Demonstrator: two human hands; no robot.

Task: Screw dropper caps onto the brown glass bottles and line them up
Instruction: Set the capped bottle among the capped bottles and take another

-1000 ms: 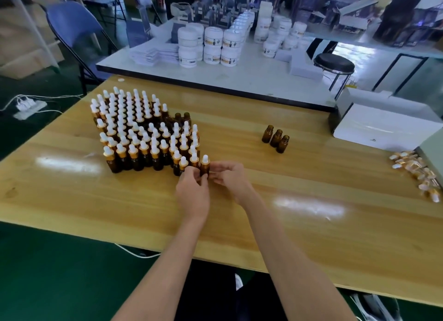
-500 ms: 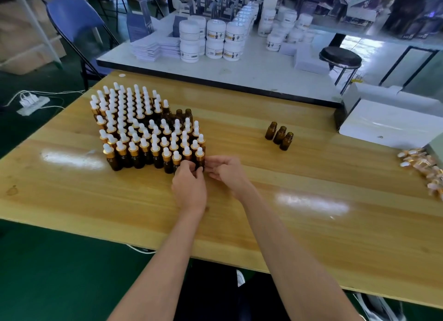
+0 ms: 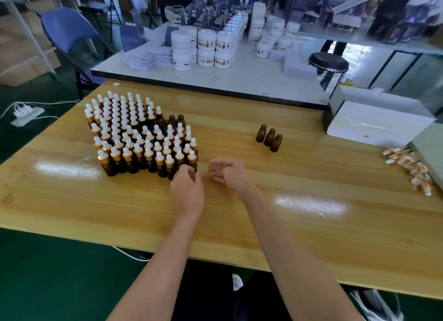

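Observation:
A block of capped brown bottles (image 3: 143, 133) with white dropper tops stands in rows on the left of the wooden table (image 3: 287, 225). My left hand (image 3: 187, 189) curls its fingertips round the base of the capped bottle (image 3: 192, 158) at the block's front right corner. My right hand (image 3: 226, 173) hovers just right of it, palm turned up, fingers loosely curled and holding nothing. Three uncapped brown bottles (image 3: 269, 137) stand apart to the right. Two more uncapped bottles (image 3: 176, 120) stand at the back of the block. Loose dropper caps (image 3: 407, 165) lie in a pile at the right edge.
A white box (image 3: 378, 124) sits at the table's back right. Behind it stands a white table (image 3: 239, 78) with white jars (image 3: 206, 47) and paper stacks. A blue folding chair (image 3: 69, 33) and a black stool (image 3: 328, 62) stand beyond.
The bottle that both hands held now stands in the front row. My right hand has let go and drawn back to the right; my left hand stays at the bottle.

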